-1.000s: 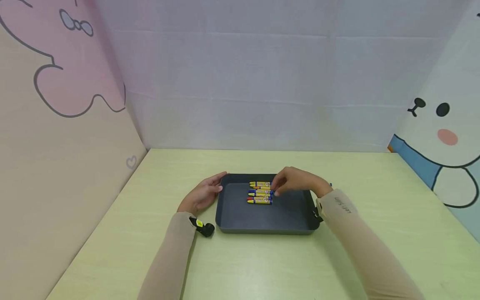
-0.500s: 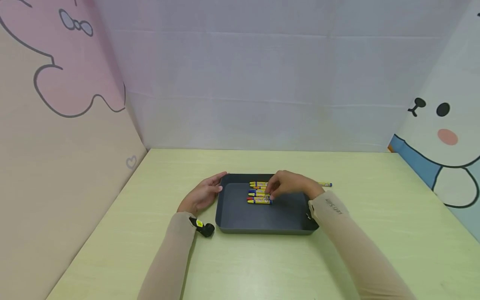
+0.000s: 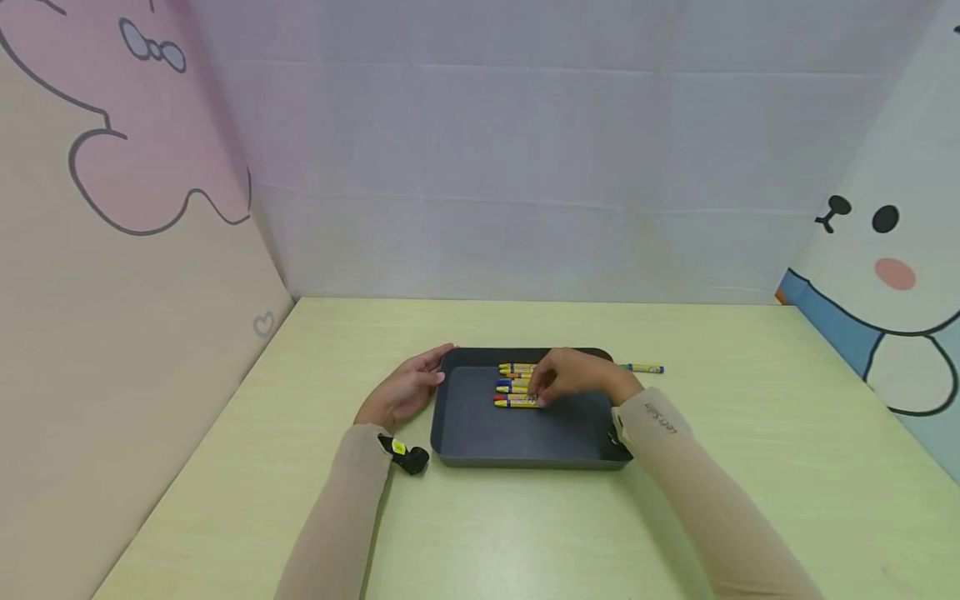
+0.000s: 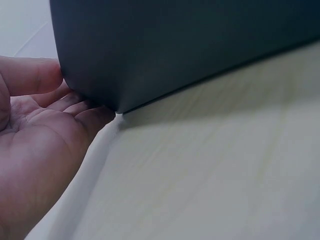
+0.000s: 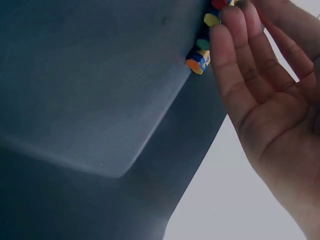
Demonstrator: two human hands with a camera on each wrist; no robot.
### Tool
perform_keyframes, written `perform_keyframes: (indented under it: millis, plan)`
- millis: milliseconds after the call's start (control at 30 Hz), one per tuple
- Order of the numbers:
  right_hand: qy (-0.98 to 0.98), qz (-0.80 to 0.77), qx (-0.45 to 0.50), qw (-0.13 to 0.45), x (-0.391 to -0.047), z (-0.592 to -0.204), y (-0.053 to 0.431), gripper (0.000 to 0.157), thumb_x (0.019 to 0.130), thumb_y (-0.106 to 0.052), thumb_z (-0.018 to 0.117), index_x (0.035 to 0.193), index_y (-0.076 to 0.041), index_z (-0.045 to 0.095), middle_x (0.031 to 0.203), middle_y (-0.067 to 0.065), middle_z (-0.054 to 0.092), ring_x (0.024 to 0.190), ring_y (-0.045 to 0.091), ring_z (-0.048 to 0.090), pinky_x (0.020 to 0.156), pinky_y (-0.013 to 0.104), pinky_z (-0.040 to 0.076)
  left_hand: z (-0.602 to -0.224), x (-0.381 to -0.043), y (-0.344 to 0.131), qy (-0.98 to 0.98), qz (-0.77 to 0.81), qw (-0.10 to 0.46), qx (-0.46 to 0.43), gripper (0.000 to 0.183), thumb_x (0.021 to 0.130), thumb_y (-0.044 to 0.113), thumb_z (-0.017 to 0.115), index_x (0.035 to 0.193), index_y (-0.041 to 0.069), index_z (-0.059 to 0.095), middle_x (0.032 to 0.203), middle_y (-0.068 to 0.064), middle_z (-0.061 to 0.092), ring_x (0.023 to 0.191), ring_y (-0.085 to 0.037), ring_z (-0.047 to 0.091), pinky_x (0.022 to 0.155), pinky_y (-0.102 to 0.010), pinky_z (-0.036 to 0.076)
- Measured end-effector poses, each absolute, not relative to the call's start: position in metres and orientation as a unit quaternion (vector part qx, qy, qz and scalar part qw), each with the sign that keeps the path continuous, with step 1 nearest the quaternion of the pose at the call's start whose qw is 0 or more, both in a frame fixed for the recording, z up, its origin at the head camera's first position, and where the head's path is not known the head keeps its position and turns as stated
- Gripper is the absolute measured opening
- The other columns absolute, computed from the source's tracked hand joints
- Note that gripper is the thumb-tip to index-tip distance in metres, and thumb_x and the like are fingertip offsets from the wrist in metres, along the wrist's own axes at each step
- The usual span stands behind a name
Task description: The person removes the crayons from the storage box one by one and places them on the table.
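Observation:
A dark grey rectangular tray [image 3: 480,437] lies on the table, with several yellow-wrapped crayons [image 3: 516,403] side by side inside it. My left hand [image 3: 401,392] touches the tray's far left corner; in the left wrist view, the thumb and nearly straight fingers [image 4: 50,75] rest against its outside. Over the crayons' right ends reaches my right hand [image 3: 573,372], covering some of them. In the right wrist view its extended fingers [image 5: 235,75] touch the row beside an orange crayon [image 5: 196,62]. Part of the contact is hidden.
On the table [image 3: 480,533], just outside the tray's right side, lies a green-tipped crayon [image 3: 645,368], partly behind the right wrist. A pale cloth wall [image 3: 480,167] stands at the back, with printed panels at both sides.
My right hand has moved left and nearer along the crayon ends, bringing more of the outside crayon into view. The left hand and the tray have stayed in place.

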State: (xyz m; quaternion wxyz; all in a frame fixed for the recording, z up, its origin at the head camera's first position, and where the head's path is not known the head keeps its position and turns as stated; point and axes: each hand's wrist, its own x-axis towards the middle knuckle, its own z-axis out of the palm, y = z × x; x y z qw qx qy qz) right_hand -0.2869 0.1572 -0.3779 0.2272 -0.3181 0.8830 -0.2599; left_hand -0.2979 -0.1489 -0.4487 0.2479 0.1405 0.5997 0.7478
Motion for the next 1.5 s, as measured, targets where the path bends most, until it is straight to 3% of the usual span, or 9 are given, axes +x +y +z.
perform_keyframes:
  millis: [1500]
  plan:
    - [0.906, -0.226, -0.303, 0.190, -0.282, -0.388, 0.149, 0.011, 0.079, -0.010, 0.077, 0.090, -0.012, 0.075, 0.083, -0.003, 0.070, 0.073, 0.005, 0.060, 0.067, 0.022, 0.051, -0.448, -0.300, -0.148, 0.607, 0.742, 0.251, 0.136, 0.065, 0.095, -0.011, 0.036, 0.154, 0.003, 0.012, 0.163, -0.007, -0.004, 0.150, -0.023, 0.000, 0.119, -0.040, 0.011]
